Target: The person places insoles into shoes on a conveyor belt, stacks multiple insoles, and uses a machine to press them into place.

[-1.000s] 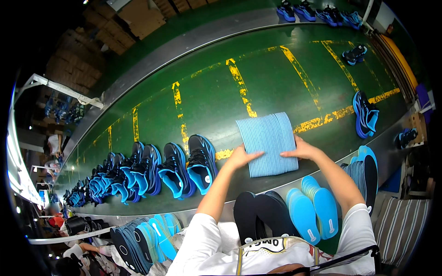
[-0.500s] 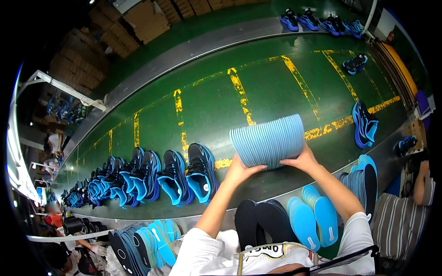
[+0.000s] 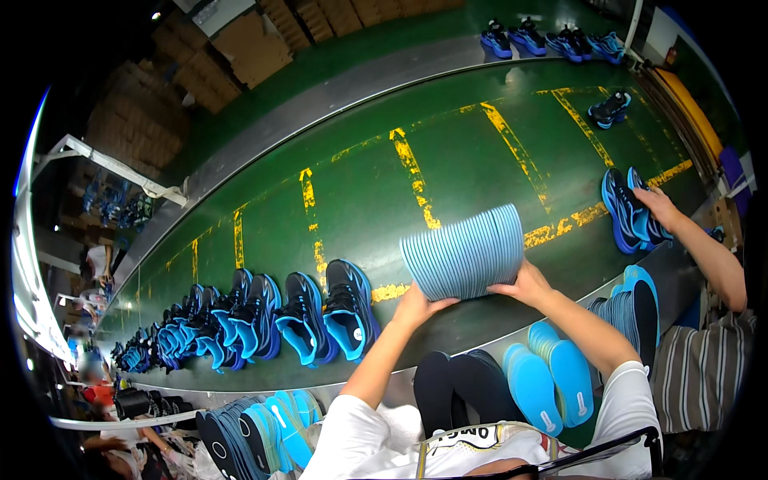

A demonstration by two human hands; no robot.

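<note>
Between my two hands I hold a long stack of pale blue insoles (image 3: 464, 250), lying sideways so their thin edges show in a row. My left hand (image 3: 418, 307) grips the stack's left end with the thumb along the near side. At the right end, my right hand (image 3: 524, 285) closes round it in the same way. The stack is over the green belt (image 3: 352, 200); whether it touches the belt I cannot tell. Left of my left hand stands a black and blue sneaker (image 3: 349, 308), the nearest of a long row.
Black insoles (image 3: 460, 388) and bright blue insoles (image 3: 552, 376) stand along the near edge. More insole stacks (image 3: 264, 428) are at lower left and right (image 3: 628, 312). A co-worker's hand (image 3: 658, 206) touches sneakers (image 3: 624, 210) at right. Another shoe (image 3: 610, 110) lies farther off.
At right, a co-worker's hand has come in over the belt, and a second sneaker now stands beside the first. My hands keep their hold on the insole stack, nearly in place.
</note>
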